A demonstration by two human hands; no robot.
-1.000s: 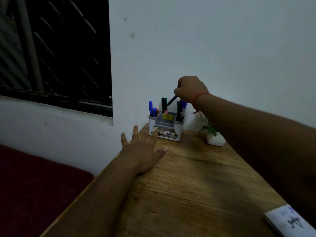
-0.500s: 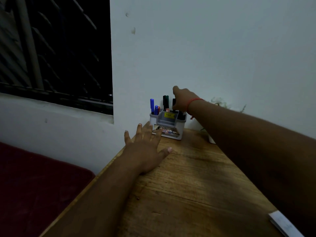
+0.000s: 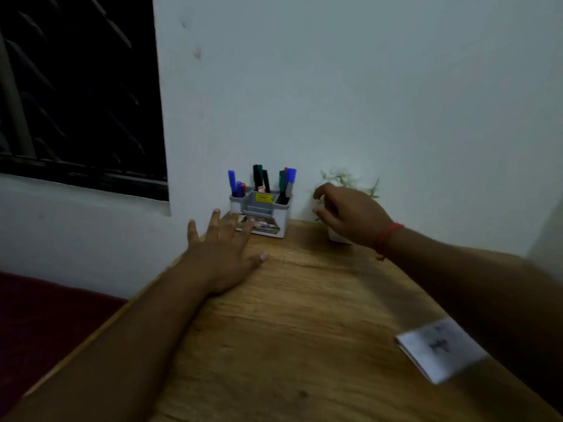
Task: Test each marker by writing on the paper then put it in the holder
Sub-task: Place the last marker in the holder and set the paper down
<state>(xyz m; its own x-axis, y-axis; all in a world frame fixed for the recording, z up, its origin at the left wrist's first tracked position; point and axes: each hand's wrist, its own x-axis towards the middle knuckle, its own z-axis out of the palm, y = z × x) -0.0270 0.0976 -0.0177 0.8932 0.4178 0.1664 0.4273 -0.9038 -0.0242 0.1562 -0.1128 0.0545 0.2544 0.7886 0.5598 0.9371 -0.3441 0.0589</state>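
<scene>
A grey holder (image 3: 261,214) stands at the far end of the wooden table (image 3: 304,330), against the wall. Several markers (image 3: 261,179) in blue, black, green and red stand upright in it. My left hand (image 3: 222,251) lies flat on the table, fingers spread, fingertips just in front of the holder. My right hand (image 3: 347,216) hovers to the right of the holder with loosely curled fingers and holds nothing. A white paper (image 3: 441,348) with dark scribbles lies near the right table edge, partly under my right forearm.
A small potted plant (image 3: 347,184) in a white pot stands behind my right hand by the wall. A dark window (image 3: 79,92) is at the upper left. A dark red cushion (image 3: 45,318) lies left of the table.
My right hand set a black marker into the holder, let go and drew back to the right. My left hand stayed flat on the table.
</scene>
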